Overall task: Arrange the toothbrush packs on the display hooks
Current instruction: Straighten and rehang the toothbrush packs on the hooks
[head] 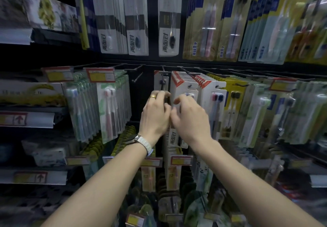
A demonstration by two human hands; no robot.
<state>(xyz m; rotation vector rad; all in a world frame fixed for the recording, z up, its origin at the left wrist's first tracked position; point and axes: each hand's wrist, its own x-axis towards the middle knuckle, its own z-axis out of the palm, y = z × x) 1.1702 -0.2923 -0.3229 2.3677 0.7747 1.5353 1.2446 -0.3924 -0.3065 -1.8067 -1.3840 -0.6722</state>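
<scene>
Both forearms reach forward from the bottom of the view toward the middle row of the display. The left hand (155,113), wearing a watch (143,142) at the wrist and a ring (153,96), has its fingers curled round the edge of a white toothbrush pack (174,137) whose lower end shows below the two hands. The right hand (190,117) is just beside the left, touching it at the knuckles, with fingers bent onto the same pack; whether it pinches the card or only steadies it cannot be told for certain, though a grip looks likely. Directly behind the hands hangs a lone white pack (161,81) on a hook, and just to its right a dense row of red-and-white packs (184,83) fills the next hook. To the left an empty hook (137,78) juts out, with green packs (106,102) beyond it. Yellow packs (231,93) hang further right. The upper row (136,23) is stocked and untouched. Judgement: the step in hand is threading the held pack onto a hook in this middle row. The next move calls for aligning the pack's hang hole, hidden behind the fingers, with the hook tip, then sliding it back level without dislodging neighbouring packs.
</scene>
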